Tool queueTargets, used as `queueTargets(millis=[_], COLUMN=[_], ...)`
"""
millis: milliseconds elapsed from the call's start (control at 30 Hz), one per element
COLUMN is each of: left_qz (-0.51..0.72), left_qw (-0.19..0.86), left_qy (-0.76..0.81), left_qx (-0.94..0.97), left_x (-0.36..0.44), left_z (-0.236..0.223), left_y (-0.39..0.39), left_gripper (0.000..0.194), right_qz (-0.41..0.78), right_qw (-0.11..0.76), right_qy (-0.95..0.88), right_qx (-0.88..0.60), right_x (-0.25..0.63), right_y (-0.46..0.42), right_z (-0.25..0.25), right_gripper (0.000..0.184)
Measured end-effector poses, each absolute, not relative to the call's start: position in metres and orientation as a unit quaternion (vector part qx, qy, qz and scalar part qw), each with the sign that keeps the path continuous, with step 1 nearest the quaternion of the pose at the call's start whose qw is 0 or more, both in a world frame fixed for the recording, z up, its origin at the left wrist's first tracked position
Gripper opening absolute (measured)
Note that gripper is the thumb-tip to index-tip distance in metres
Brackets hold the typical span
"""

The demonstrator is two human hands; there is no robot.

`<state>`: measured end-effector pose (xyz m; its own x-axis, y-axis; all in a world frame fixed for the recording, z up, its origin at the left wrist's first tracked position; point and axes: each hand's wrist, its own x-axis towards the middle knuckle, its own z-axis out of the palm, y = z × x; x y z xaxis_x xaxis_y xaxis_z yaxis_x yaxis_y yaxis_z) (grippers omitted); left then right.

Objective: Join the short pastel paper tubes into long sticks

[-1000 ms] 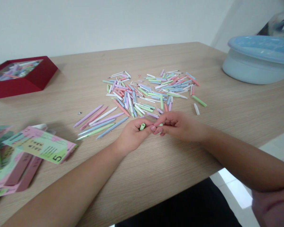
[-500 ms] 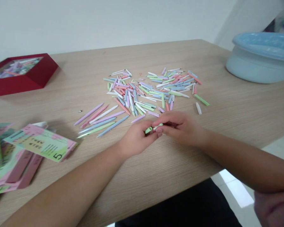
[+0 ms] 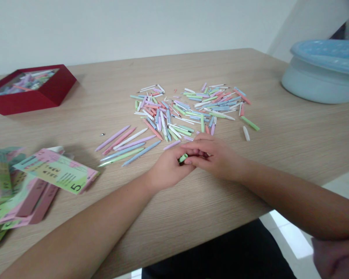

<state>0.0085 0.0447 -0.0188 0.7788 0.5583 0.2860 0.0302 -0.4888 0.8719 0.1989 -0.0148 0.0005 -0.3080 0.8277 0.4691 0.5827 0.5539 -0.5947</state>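
My left hand (image 3: pixel 169 166) is closed around a green pen barrel (image 3: pixel 183 158), its open hollow end showing between thumb and fingers. Against it, my right hand (image 3: pixel 215 157) has its fingers and thumb curled together, the fingertips touching the left hand. The smaller green pen piece seen in its pinch half a second ago is now hidden by the fingers. Just beyond both hands lies a scattered pile of pastel pen parts (image 3: pixel 189 112), with barrels and thin white refills. Several whole-looking pens (image 3: pixel 128 139) lie side by side left of the hands.
A red box (image 3: pixel 50 90) full of pen parts stands at the back left. Printed pen packets (image 3: pixel 58 170) are heaped at the left. A light blue round tub (image 3: pixel 322 79) sits at the far right. One white piece (image 3: pixel 246 133) lies apart, right of the pile.
My right hand has moved slightly left, closing in on my left hand. The green piece it pinched has gone out of sight behind the fingers. The view has shifted slightly.
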Motion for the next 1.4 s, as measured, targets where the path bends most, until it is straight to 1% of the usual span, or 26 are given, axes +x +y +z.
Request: queueTargets(millis=[67, 133, 267, 333, 400, 467, 533, 600, 633, 667, 800, 900, 933, 1000, 1033, 1133, 1200, 1333, 1367, 1400], left_qz=[0.279, 0.274, 0.270, 0.310, 0.351, 0.344, 0.345, 0.354, 0.350, 0.333, 0.321, 0.278, 0.275, 0.304, 0.317, 0.282, 0.293, 0.314, 0.320, 0.325], left_qw=[0.489, 0.507, 0.563, 0.561, 0.548, 0.546, 0.554, 0.539, 0.529, 0.521, 0.488, 0.501, 0.496, 0.469, 0.460, 0.473, 0.436, 0.314, 0.308, 0.323], left_qy=[0.185, 0.195, 0.210, 0.212, 0.172, 0.117, 0.129, 0.178, 0.169, 0.122, 0.175, 0.073, 0.079, 0.170, 0.195, 0.056, 0.055, 0.036, 0.045, 0.079], left_qx=[0.805, 0.793, 0.752, 0.738, 0.740, 0.755, 0.747, 0.744, 0.754, 0.776, 0.793, 0.816, 0.820, 0.811, 0.806, 0.832, 0.849, 0.895, 0.895, 0.885], left_x=[0.007, 0.004, -0.006, -0.012, -0.017, -0.021, -0.023, -0.024, -0.024, -0.024, -0.022, -0.021, -0.021, -0.021, -0.020, -0.019, -0.018, -0.024, -0.028, -0.033], left_z=[-0.017, -0.017, -0.018, -0.014, -0.005, 0.005, 0.013, 0.019, 0.021, 0.022, 0.024, 0.024, 0.024, 0.024, 0.025, 0.028, 0.033, 0.048, 0.053, 0.059], left_y=[0.045, 0.045, 0.044, 0.036, 0.023, 0.008, -0.006, -0.017, -0.021, -0.024, -0.026, -0.024, -0.024, -0.027, -0.029, -0.034, -0.035, -0.032, -0.032, -0.033], left_gripper=[0.021, 0.024, 0.044, 0.039, 0.034, 0.032, 0.032, 0.033, 0.034, 0.032, 0.032, 0.028, 0.027, 0.027, 0.028, 0.024, 0.020, 0.010, 0.005, 0.006], right_qz=[0.167, 0.167, 0.133, 0.105, 0.083, 0.073, 0.075, 0.083, 0.086, 0.089, 0.106, 0.118, 0.120, 0.120, 0.123, 0.127, 0.125, 0.135, 0.135, 0.133], right_qw=[0.382, 0.383, 0.413, 0.434, 0.446, 0.450, 0.448, 0.437, 0.426, 0.414, 0.348, 0.303, 0.291, 0.273, 0.266, 0.260, 0.264, 0.269, 0.270, 0.269], right_qy=[-0.794, -0.790, -0.762, -0.747, -0.732, -0.716, -0.698, -0.684, -0.677, -0.671, -0.660, -0.664, -0.664, -0.660, -0.657, -0.651, -0.650, -0.648, -0.648, -0.647], right_qx=[-0.442, -0.448, -0.481, -0.492, -0.507, -0.529, -0.554, -0.579, -0.593, -0.608, -0.658, -0.674, -0.678, -0.690, -0.695, -0.701, -0.701, -0.700, -0.700, -0.701], right_x=[0.201, 0.206, 0.219, 0.226, 0.232, 0.238, 0.243, 0.248, 0.251, 0.253, 0.262, 0.266, 0.266, 0.266, 0.266, 0.267, 0.268, 0.268, 0.267, 0.267], right_y=[-0.016, -0.017, -0.016, -0.014, -0.011, -0.007, -0.002, 0.004, 0.007, 0.010, 0.018, 0.021, 0.022, 0.024, 0.025, 0.027, 0.027, 0.025, 0.024, 0.023], right_z=[0.004, 0.008, 0.015, 0.016, 0.016, 0.014, 0.011, 0.008, 0.008, 0.007, 0.008, 0.008, 0.007, 0.006, 0.005, 0.004, 0.004, 0.006, 0.007, 0.008], right_gripper=[0.026, 0.025, 0.025, 0.023, 0.022, 0.022, 0.022, 0.022, 0.022, 0.021, 0.020, 0.028, 0.031, 0.033, 0.033, 0.035, 0.036, 0.032, 0.031, 0.030])
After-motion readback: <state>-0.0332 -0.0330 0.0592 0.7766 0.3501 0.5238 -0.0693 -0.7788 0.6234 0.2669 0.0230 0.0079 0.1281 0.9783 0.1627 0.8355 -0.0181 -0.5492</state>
